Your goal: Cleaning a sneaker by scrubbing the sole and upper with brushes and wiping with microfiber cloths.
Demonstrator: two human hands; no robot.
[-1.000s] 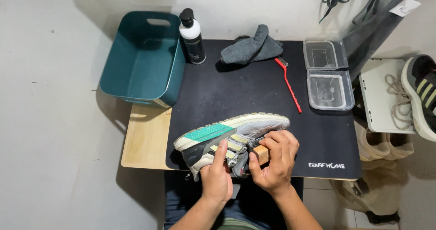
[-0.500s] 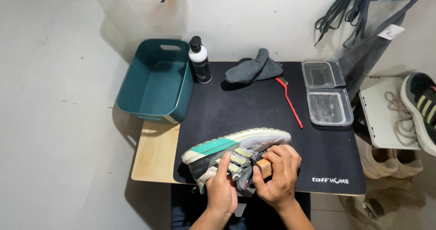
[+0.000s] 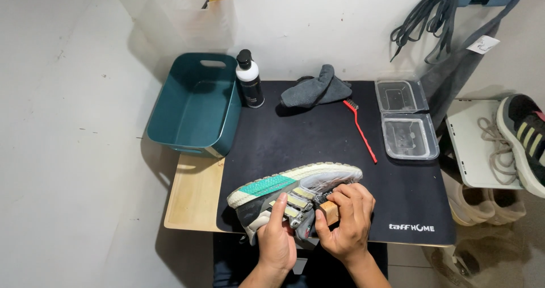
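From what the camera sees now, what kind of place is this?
Probably a small shoe-cleaning corner at home or in a workshop. The left hand steadies a sneaker on a black mat, the right hand holds a wooden brush against it, and a cleaner bottle and red brush lie nearby.

Left hand steadying sneaker, right hand gripping wooden brush, black mat

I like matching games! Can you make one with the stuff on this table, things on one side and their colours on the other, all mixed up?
Things:
1. tub
2. thin brush
3. cloth
4. mat

Colours:
A. red
B. black
C. teal
D. dark grey

Pairs: 1-C, 2-A, 3-D, 4-B.
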